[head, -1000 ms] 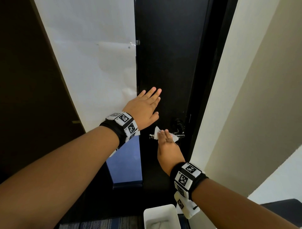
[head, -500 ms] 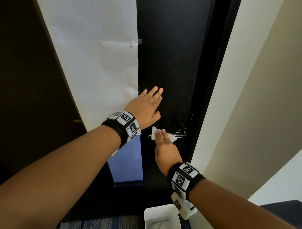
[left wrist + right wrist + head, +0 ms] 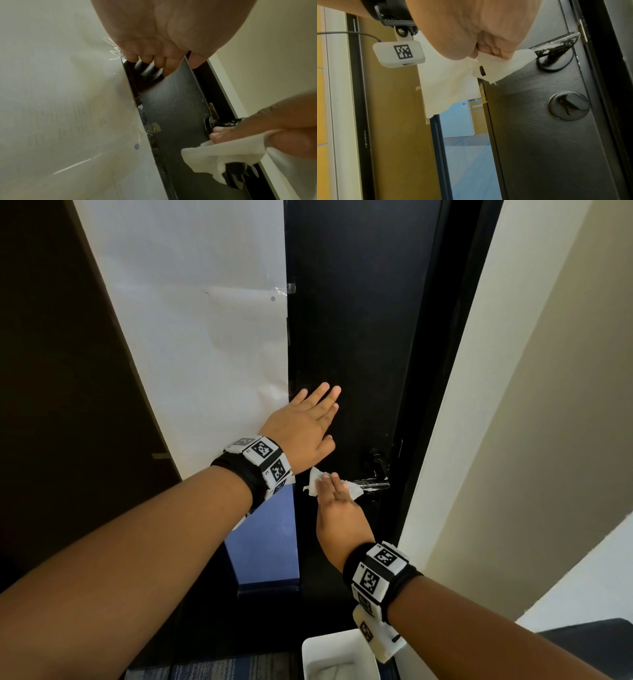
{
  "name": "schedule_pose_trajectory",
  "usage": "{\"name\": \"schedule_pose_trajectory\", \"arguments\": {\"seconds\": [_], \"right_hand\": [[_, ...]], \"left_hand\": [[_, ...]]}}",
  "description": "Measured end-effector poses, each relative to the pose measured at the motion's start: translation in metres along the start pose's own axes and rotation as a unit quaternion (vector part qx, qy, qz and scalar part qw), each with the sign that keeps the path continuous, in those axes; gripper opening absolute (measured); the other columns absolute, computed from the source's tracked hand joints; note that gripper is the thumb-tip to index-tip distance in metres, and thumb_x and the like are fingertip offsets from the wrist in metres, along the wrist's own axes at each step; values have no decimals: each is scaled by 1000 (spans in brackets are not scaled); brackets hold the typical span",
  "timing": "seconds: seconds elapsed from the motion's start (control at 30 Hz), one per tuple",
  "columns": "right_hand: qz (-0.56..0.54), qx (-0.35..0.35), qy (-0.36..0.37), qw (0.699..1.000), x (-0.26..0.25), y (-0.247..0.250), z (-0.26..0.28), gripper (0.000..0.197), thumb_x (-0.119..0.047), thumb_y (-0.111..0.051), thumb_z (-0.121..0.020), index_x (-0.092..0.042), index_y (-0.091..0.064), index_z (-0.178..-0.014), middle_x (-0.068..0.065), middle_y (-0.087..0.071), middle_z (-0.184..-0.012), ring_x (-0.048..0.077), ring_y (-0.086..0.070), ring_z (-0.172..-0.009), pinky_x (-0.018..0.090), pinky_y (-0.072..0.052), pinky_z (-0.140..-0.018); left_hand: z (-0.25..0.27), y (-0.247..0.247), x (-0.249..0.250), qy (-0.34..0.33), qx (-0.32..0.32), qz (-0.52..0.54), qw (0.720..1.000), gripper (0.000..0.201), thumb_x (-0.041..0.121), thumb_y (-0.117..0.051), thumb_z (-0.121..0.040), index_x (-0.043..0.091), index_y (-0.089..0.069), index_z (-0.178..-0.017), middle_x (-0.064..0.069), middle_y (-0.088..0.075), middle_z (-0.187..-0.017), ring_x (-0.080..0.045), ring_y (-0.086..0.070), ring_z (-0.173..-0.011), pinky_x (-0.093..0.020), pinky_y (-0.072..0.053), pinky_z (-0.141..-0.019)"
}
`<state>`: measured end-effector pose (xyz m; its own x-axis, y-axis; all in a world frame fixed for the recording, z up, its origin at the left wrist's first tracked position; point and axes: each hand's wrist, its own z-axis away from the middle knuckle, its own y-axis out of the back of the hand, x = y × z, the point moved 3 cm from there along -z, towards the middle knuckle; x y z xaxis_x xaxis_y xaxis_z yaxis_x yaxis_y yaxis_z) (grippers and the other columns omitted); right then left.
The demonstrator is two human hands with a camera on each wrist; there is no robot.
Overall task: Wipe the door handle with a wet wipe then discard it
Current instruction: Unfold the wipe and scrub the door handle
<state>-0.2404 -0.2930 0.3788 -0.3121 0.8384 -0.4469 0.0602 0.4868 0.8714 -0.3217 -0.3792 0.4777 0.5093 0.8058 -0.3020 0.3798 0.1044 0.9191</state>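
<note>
As before, wet wipe [image 3: 317,480] cloaks door handle [image 3: 371,485].

A white paper sheet [image 3: 191,344] is taped over the panel left of the black door [image 3: 356,320], a round thumb-turn lock [image 3: 569,105] sits on the door, and a white bin [image 3: 337,657] stands on the floor below.

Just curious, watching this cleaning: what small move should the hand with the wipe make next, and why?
Probably slide the wet wipe along the door handle toward its pivot: the right hand grips it at the free end, and white residue shows ahead. The left hand braces the door.
</note>
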Motion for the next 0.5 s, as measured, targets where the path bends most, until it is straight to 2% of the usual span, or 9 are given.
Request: {"name": "schedule_pose_trajectory", "arguments": {"seconds": [0.23, 0.5], "right_hand": [[-13, -5, -4, 1000, -5, -6, -2, 55, 1, -34, -96, -3, -21, -149, 18, -16, -159, 27, -9, -149, 32, -23, -116], [-8, -18, 1, 1000, -12, -9, -2, 56, 2, -34, -95, -4, -21, -149, 17, -15, -159, 27, -8, -149, 30, -19, -117]], "left_hand": [[0, 0, 0, -1, 0, 1, 1000, 60, 37, -25, -95, 11, -15, -148, -4, 1, -160, -18, 5, -147, -36, 0, -118], [0, -1, -1, -2, -2, 3, 1000, 60, 36, -25, -95, 11, -13, -148, -4, 2, -160, -19, 6, -147, -37, 0, -118]]}}
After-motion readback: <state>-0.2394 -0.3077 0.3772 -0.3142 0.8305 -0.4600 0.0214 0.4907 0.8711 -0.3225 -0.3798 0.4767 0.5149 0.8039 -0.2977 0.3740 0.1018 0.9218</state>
